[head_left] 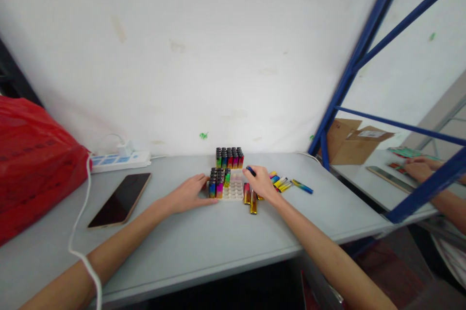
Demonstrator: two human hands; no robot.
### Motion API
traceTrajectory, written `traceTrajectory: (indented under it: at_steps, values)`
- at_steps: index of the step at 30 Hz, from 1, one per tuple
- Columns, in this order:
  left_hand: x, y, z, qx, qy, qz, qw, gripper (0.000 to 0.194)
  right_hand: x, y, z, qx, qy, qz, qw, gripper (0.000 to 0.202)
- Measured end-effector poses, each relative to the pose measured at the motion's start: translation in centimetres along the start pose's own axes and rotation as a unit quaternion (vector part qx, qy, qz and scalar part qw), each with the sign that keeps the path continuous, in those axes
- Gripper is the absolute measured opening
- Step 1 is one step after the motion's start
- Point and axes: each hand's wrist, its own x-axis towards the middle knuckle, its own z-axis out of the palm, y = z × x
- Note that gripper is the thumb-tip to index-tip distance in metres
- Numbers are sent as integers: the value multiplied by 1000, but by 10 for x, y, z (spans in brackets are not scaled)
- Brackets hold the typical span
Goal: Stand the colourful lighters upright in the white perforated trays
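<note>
A white plastic tray (pixel 233 192) with round holes lies on the table. Upright lighters (pixel 219 188) with black tops and shiny blended colours fill its left side, and a green-yellow lighter (pixel 227 179) stands beside them. My left hand (pixel 191 193) grips the tray's left edge, thumb along the front corner and fingers behind. Over the tray's right side, my right hand (pixel 262 182) is closed in a pinch on a dark blue lighter (pixel 250 170). Loose lighters (pixel 254 203) lie just below that hand, and more loose lighters (pixel 282 183) are scattered to its right.
Behind the tray stands a block of upright lighters (pixel 229 158) near the wall. To the left are a phone (pixel 121 200), a power strip (pixel 136 160), a white cable (pixel 82 251) and a red bag (pixel 32 164). Rightward, a blue frame (pixel 342 91), a cardboard box (pixel 349 145) and another person's hands (pixel 418 169).
</note>
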Motion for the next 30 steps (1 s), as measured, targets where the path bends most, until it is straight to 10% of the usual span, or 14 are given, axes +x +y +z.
traceTrajectory:
  at_steps: [13, 20, 30]
  values:
    - [-1, -1, 1, 13, 3, 2, 1000, 62, -4, -13, -7, -78, -39, -155, 984, 40]
    - [-1, -3, 3, 8, 12, -1, 1000, 62, -10, -21, 2, -72, -96, -123, 985, 39]
    - [-1, 0, 2, 23, 12, 8, 1000, 59, -2, -18, 16, -275, -144, -216, 926, 40]
